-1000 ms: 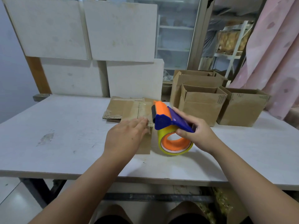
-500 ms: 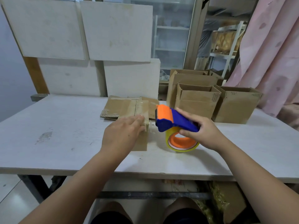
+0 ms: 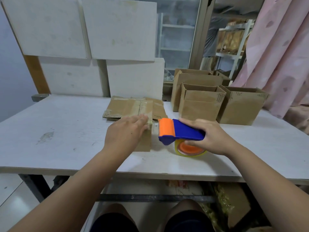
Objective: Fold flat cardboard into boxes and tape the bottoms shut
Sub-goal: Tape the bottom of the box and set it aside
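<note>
Left hand (image 3: pixel 124 133) presses one box (image 3: pixel 145 142), right hand (image 3: pixel 213 138) grips one tape dispenser (image 3: pixel 181 132).

We see a tape dispenser (image 3: pixel 182 131) of smooth, faintly shiny blue and orange plastic, and its tape roll (image 3: pixel 190 152) is glossy and yellowish-clear. The small box (image 3: pixel 145 141) is matt brown corrugated cardboard, with a shiny tape strip (image 3: pixel 148 111) on top. The table (image 3: pixel 58 131) looks matt white, scuffed and grainy. The curtain (image 3: pixel 280 64) is soft pink cloth.
</note>
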The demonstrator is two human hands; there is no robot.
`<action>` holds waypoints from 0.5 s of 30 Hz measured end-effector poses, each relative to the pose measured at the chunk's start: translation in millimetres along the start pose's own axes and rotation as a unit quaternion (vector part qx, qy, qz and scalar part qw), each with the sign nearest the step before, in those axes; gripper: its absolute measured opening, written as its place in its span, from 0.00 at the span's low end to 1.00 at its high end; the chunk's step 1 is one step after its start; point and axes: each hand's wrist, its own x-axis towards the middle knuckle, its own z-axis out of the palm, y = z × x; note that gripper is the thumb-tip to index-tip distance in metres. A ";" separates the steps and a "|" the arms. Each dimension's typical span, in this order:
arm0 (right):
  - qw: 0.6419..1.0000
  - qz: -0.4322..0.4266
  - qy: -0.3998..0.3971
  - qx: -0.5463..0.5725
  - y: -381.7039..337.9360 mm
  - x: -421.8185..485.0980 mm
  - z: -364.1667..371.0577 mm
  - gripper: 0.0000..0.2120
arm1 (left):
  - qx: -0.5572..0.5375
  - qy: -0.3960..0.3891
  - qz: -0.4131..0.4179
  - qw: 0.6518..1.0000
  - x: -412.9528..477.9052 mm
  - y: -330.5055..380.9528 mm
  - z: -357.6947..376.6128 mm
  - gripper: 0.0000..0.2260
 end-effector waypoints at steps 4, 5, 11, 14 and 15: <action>0.989 0.035 0.045 0.133 4.5 -3.7 -11.2 0.30 | -0.003 0.006 0.003 1.000 1.6 0.1 0.1 0.12; 0.983 0.039 0.052 0.171 5.1 -4.9 -14.6 0.30 | -0.011 0.006 0.003 1.000 1.5 0.5 0.0 0.12; 0.962 0.041 0.067 0.262 2.2 -5.9 -16.3 0.25 | -0.020 0.007 -0.002 1.000 1.2 1.9 -0.3 0.12; 0.971 0.056 0.048 0.229 5.4 -7.7 -12.0 0.26 | -0.017 0.004 0.001 1.000 0.6 2.9 -0.1 0.12; 0.977 0.059 0.036 0.201 4.9 -7.6 -11.0 0.26 | -0.016 0.003 0.003 1.000 0.6 2.7 -0.4 0.12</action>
